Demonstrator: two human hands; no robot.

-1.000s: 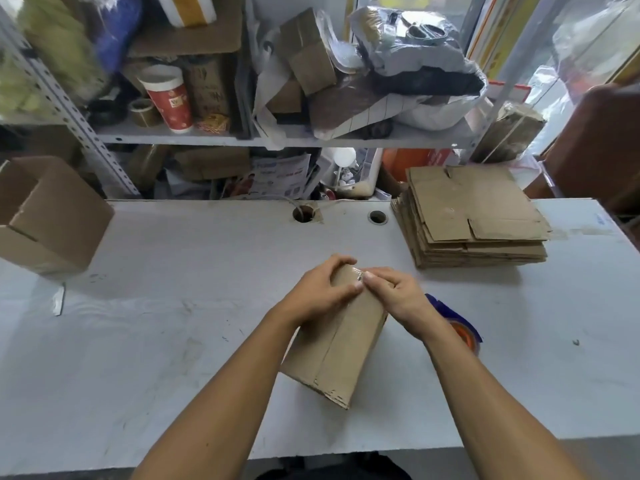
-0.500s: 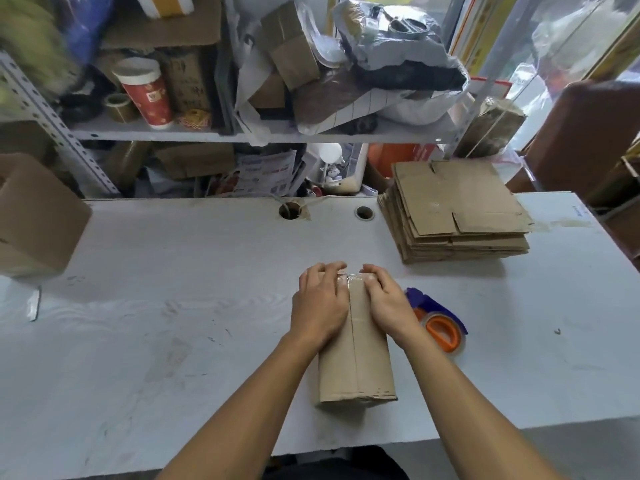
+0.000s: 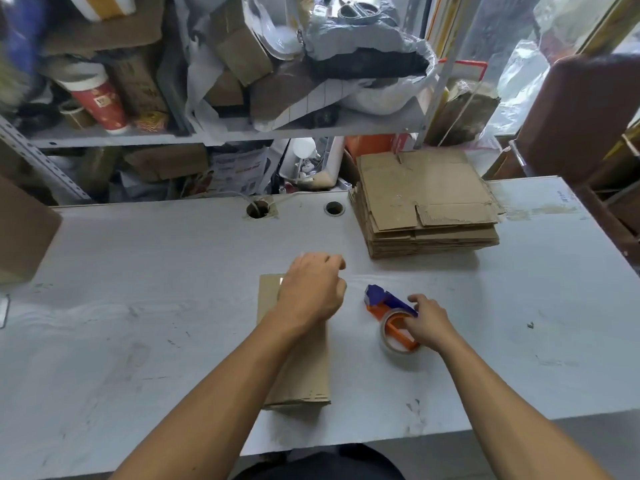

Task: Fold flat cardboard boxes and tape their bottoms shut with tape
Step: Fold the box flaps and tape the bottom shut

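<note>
A narrow folded cardboard box (image 3: 304, 368) lies lengthwise on the white table (image 3: 145, 271), right in front of me. My left hand (image 3: 311, 292) rests on its far end with the fingers curled, pressing it down and hiding that end. To the right of the box lies a blue and orange tape dispenser (image 3: 386, 304) with a clear tape roll. My right hand (image 3: 427, 320) is on the dispenser, with its fingers closing over the handle and roll. A stack of flat cardboard boxes (image 3: 422, 199) sits at the back right.
An assembled brown box (image 3: 20, 233) stands at the table's left edge, with a short strip of tape (image 3: 3, 310) stuck nearby. Two cable holes (image 3: 258, 209) are at the back of the table. Cluttered shelves rise behind it. A brown chair back stands at the right.
My right hand left the box's end and moved right onto the tape dispenser. My left hand stayed on the box's far end. The box now lies straight.
</note>
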